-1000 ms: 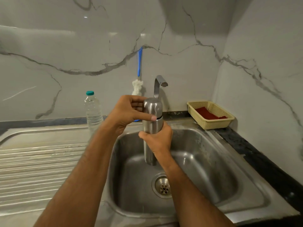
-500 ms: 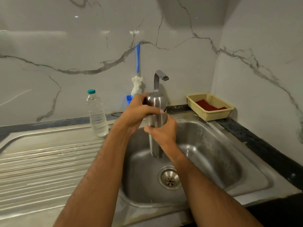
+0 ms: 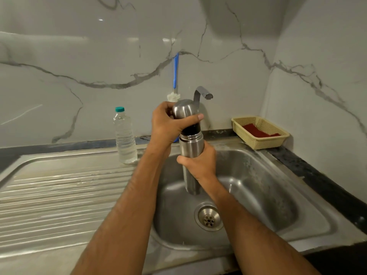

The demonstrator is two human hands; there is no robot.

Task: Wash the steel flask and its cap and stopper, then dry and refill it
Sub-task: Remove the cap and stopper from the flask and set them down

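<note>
1. Your right hand [image 3: 200, 165] is wrapped round the body of the steel flask [image 3: 191, 149], holding it upright above the sink basin [image 3: 258, 195], directly over the near side of the drain [image 3: 208, 217].
2. Your left hand [image 3: 168, 126] grips the steel cap [image 3: 184, 110] from the side, thumb across its front. The cap sits raised off the flask — a black band, the stopper [image 3: 191, 130], shows between the cap's rim and the flask's shoulder.
3. The tap [image 3: 202, 94] stands behind the basin, just behind the cap; no water shows at its spout.
4. A clear plastic bottle [image 3: 125, 137] with a teal lid stands upright at the back of the drainboard [image 3: 59, 195], left of the basin.
5. A blue-handled bottle brush [image 3: 175, 76] rises against the marble wall behind the basin — its white bristles are just above your left hand.
6. A yellow woven basket [image 3: 260, 133] sits at the back right corner of the basin, on the dark counter, with a red cloth [image 3: 256, 131] inside.
</note>
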